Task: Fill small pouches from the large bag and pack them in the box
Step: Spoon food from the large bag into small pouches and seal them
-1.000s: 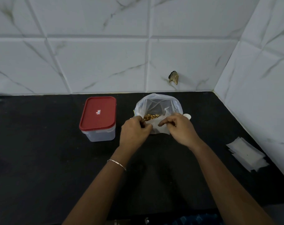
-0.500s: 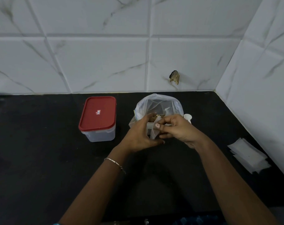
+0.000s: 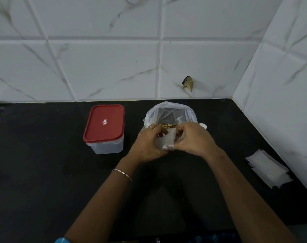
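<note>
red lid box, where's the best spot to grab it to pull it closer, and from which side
Probably the clear body just under the red lid, with a grip across its narrow width, coming from above on the near side. It stands upright with the lid on, the lid's rim overhangs the body, and the large bag stands apart on its right.

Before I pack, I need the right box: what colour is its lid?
The lid is red, on a clear box; head view.

No text can be read for certain. The box (image 3: pixel 106 148), on the left, bears a small white-and-red sticker (image 3: pixel 105 121) mid-lid (image 3: pixel 96 132) — its marks too small and blurred to make out.
</note>
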`<move>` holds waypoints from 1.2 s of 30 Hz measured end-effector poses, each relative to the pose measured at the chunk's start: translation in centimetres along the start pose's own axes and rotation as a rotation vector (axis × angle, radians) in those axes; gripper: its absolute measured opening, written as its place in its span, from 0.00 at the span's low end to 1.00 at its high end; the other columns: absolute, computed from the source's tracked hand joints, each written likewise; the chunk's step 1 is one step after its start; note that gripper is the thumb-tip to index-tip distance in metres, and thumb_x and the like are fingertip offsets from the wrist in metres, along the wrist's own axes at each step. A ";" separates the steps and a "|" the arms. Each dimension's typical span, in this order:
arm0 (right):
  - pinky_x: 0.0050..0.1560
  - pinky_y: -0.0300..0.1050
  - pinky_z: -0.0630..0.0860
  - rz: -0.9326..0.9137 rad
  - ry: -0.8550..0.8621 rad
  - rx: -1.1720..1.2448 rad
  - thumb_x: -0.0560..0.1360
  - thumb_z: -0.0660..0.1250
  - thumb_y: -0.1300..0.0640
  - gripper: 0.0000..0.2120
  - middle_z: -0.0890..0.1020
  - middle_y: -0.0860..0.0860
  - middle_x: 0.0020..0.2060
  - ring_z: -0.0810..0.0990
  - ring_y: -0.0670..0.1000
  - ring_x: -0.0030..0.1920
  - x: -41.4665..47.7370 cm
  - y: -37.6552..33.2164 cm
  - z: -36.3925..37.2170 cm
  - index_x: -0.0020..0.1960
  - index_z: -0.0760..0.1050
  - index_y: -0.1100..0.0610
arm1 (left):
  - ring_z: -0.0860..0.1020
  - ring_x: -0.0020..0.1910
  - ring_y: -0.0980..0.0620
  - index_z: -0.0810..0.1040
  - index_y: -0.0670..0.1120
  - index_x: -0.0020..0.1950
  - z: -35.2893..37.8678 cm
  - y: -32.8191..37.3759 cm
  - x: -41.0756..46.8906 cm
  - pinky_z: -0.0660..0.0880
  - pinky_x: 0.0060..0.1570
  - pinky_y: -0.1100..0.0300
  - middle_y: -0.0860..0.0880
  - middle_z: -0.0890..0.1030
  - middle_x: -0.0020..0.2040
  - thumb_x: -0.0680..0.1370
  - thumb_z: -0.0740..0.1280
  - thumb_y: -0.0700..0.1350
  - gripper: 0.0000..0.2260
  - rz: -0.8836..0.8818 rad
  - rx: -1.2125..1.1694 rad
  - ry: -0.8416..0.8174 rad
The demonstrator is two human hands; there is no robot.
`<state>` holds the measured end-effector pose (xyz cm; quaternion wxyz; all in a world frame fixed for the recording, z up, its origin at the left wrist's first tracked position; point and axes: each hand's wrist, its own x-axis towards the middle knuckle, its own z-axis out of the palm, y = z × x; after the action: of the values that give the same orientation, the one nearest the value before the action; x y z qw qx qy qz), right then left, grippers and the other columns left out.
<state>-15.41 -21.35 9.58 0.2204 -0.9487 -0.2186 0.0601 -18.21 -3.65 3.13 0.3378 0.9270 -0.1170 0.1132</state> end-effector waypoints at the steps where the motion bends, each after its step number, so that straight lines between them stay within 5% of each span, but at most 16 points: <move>1: 0.36 0.36 0.67 -0.008 -0.001 -0.050 0.64 0.78 0.41 0.18 0.77 0.42 0.43 0.75 0.41 0.42 0.0 -0.2 -0.1 0.47 0.78 0.49 | 0.74 0.53 0.56 0.73 0.50 0.62 0.1 0.0 0.0 0.73 0.58 0.48 0.54 0.75 0.56 0.64 0.74 0.61 0.30 -0.002 0.007 -0.027; 4: 0.40 0.40 0.68 -0.051 0.012 -0.138 0.65 0.75 0.39 0.22 0.73 0.45 0.51 0.75 0.46 0.47 0.0 -0.5 0.2 0.54 0.78 0.48 | 0.75 0.58 0.56 0.72 0.50 0.65 0.5 0.6 0.1 0.74 0.60 0.49 0.54 0.77 0.60 0.64 0.74 0.63 0.33 -0.007 -0.049 -0.076; 7: 0.47 0.40 0.71 -0.117 -0.013 -0.011 0.74 0.70 0.52 0.12 0.71 0.46 0.55 0.74 0.47 0.53 0.2 -0.2 0.6 0.57 0.78 0.47 | 0.76 0.57 0.56 0.74 0.49 0.64 1.0 0.9 0.2 0.74 0.59 0.52 0.53 0.79 0.58 0.67 0.76 0.56 0.28 -0.040 -0.145 -0.042; 9: 0.49 0.38 0.73 -0.112 0.047 0.238 0.75 0.67 0.61 0.09 0.74 0.46 0.54 0.75 0.44 0.52 0.3 0.4 0.6 0.49 0.80 0.48 | 0.77 0.56 0.57 0.74 0.48 0.64 1.3 0.8 0.1 0.75 0.59 0.53 0.53 0.80 0.57 0.69 0.76 0.54 0.26 -0.070 -0.166 -0.010; 12: 0.42 0.32 0.73 0.100 0.322 0.576 0.76 0.64 0.65 0.10 0.79 0.45 0.46 0.79 0.43 0.46 0.6 2.7 0.6 0.45 0.78 0.51 | 0.77 0.53 0.61 0.75 0.50 0.60 1.6 0.8 -0.3 0.77 0.55 0.59 0.58 0.78 0.53 0.69 0.75 0.54 0.23 -0.113 -0.203 0.057; 15: 0.41 0.39 0.72 0.378 0.582 0.584 0.76 0.64 0.62 0.06 0.80 0.49 0.44 0.79 0.48 0.45 1.3 7.2 1.7 0.47 0.77 0.52 | 0.77 0.51 0.64 0.75 0.52 0.56 2.0 1.1 -0.7 0.76 0.52 0.65 0.62 0.77 0.49 0.68 0.74 0.57 0.21 -0.142 -0.244 0.120; 20: 0.49 0.44 0.73 0.567 0.425 0.370 0.75 0.69 0.56 0.14 0.81 0.53 0.53 0.80 0.52 0.52 2.4 13.8 5.3 0.60 0.77 0.57 | 0.78 0.51 0.62 0.75 0.52 0.55 3.4 1.5 -1.0 0.78 0.50 0.61 0.58 0.79 0.50 0.68 0.73 0.59 0.20 -0.171 -0.284 0.182; 25: 0.47 0.48 0.75 0.598 0.333 0.156 0.75 0.67 0.44 0.17 0.78 0.56 0.55 0.78 0.59 0.55 3.9 15.8 7.2 0.58 0.78 0.54 | 0.79 0.50 0.58 0.76 0.51 0.56 4.6 1.0 -1.2 0.80 0.48 0.58 0.55 0.80 0.50 0.69 0.72 0.58 0.19 -0.147 -0.307 0.296; 30: 0.44 0.47 0.70 0.587 0.356 0.109 0.77 0.66 0.47 0.13 0.76 0.55 0.54 0.77 0.58 0.55 4.9 16.6 7.6 0.55 0.78 0.55 | 0.80 0.49 0.59 0.77 0.49 0.55 4.6 0.7 -0.9 0.76 0.47 0.69 0.57 0.80 0.48 0.70 0.76 0.46 0.16 -0.116 -0.340 0.429; 36: 0.42 0.45 0.70 0.571 0.396 0.360 0.78 0.65 0.58 0.03 0.79 0.51 0.46 0.76 0.51 0.44 5.4 17.2 6.9 0.51 0.76 0.55 | 0.79 0.51 0.60 0.73 0.59 0.52 4.4 -0.1 -0.9 0.77 0.50 0.65 0.59 0.79 0.49 0.71 0.75 0.47 0.16 -0.145 -0.337 0.475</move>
<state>-5.37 -30.16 -4.33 0.3956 -0.9108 0.1150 -0.0281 -18.43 -6.27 -0.47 0.5122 0.8113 0.0149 0.2816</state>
